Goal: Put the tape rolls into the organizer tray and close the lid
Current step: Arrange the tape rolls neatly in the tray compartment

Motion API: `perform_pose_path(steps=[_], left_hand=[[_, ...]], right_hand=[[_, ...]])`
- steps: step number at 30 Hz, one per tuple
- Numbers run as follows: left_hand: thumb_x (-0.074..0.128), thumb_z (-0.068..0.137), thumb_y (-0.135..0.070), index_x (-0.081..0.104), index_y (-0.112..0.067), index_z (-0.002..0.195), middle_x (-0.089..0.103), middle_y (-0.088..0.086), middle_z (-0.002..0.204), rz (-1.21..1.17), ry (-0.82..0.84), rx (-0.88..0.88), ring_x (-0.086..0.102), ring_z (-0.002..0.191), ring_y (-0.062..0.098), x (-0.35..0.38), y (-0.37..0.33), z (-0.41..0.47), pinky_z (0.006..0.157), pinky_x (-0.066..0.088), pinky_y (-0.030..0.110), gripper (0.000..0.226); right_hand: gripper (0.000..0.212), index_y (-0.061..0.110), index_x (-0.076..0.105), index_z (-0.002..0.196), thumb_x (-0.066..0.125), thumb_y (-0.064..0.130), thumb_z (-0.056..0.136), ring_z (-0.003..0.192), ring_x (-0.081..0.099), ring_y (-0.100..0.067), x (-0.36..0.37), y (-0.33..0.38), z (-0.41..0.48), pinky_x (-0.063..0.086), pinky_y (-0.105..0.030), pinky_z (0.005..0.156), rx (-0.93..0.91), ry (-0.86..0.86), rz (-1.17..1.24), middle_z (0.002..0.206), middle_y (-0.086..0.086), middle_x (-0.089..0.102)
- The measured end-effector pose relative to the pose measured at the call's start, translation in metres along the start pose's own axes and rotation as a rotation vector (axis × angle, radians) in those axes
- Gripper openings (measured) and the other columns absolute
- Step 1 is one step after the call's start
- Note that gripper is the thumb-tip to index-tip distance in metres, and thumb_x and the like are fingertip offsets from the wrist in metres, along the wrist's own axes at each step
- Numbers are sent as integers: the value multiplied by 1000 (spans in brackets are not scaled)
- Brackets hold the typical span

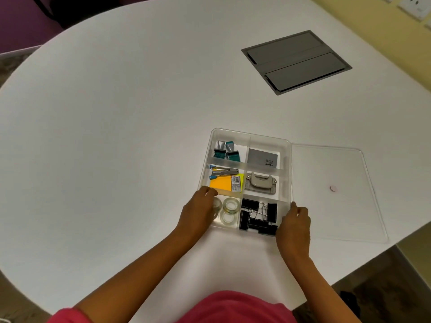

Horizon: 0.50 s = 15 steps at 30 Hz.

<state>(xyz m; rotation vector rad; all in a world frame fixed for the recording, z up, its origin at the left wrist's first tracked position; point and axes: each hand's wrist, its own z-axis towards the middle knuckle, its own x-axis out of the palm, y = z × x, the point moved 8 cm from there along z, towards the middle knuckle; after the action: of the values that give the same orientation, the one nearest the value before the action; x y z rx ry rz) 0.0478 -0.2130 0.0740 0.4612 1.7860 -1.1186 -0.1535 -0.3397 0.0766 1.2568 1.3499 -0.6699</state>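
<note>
A clear organizer tray [287, 159] with six compartments sits on the white table. Three clear tape rolls [230, 205] lie in its near-left compartment, one partly hidden under my left hand. My left hand [198, 212] grips the tray's near-left edge. My right hand [294, 223] grips the tray's near-right corner. The clear lid [331, 206] lies flat on the table to the right of the tray, touching its side.
Other compartments hold black binder clips [257, 217], a grey hole punch [260, 183], yellow sticky notes [221, 184], a stapler [224, 172], a grey box [263, 158] and teal clips [227, 151]. A grey cable hatch [296, 61] sits far right. The table edge runs under the lid.
</note>
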Motion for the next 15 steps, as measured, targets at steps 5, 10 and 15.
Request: perform_pose_path(steps=[5, 10, 15], left_hand=[[57, 85, -5, 59, -14, 112, 54, 3, 119, -176, -205, -107, 52, 108, 18, -27, 25, -18, 81, 45, 22, 29], [66, 84, -12, 64, -14, 101, 62, 0, 96, -439, -177, -414, 57, 74, 10, -17, 68, -37, 70, 44, 15, 17], [71, 81, -15, 63, -22, 82, 66, 2, 79, -766, -87, -624, 65, 69, 18, 6, 79, -50, 72, 55, 29, 10]], right_hand=[[75, -9, 40, 131, 72, -13, 64, 104, 48, -48, -10, 18, -14, 52, -50, 79, -45, -102, -193, 124, -36, 47], [61, -1, 52, 123, 70, -12, 66, 99, 52, -39, -12, 60, -31, 52, -42, 79, -311, -191, -133, 117, -27, 56], [47, 3, 63, 106, 79, -4, 62, 87, 61, -32, 6, 105, -41, 55, -37, 72, -601, -101, -61, 98, -16, 67]])
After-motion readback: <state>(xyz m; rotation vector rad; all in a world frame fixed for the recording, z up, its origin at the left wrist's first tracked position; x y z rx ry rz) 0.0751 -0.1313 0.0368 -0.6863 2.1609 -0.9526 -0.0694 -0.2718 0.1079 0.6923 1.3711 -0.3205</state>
